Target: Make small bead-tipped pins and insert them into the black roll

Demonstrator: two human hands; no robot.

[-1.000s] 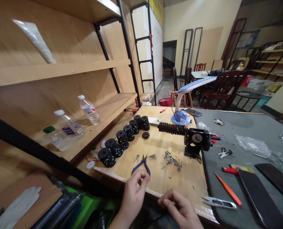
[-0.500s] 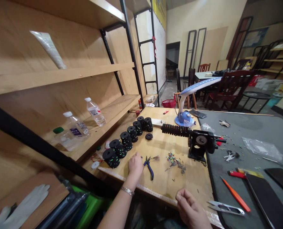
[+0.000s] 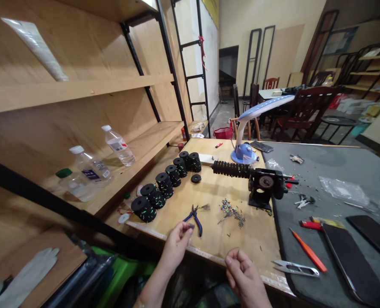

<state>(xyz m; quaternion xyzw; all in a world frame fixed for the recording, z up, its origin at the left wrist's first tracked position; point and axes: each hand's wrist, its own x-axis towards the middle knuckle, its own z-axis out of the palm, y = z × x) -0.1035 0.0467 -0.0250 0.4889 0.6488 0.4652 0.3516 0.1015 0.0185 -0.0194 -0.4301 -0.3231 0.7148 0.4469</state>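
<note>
My left hand (image 3: 176, 244) hovers over the front edge of the wooden table (image 3: 209, 239), thumb and fingertips pinched on something too small to make out. Just beyond its fingertips lie blue-handled pliers (image 3: 193, 217). My right hand (image 3: 243, 276) is low at the table's front edge, fingers curled and pinched, what they hold hidden. A small heap of coloured beads (image 3: 231, 210) lies past the pliers. A row of black spools (image 3: 164, 184) with coloured flecks runs along the table's left side.
A black hand-crank winder (image 3: 263, 188) with a coiled shaft stands mid-table, a blue desk lamp (image 3: 244, 149) behind it. On the grey mat (image 3: 324, 188) lie snips (image 3: 294, 268), an orange tool (image 3: 308, 253), a lighter and phones. Water bottles (image 3: 116, 145) stand on the left shelf.
My left hand has pulled back from the table near the pliers toward me, now pinched at the front edge. My right hand has stayed low near the edge, shifting slightly left.
</note>
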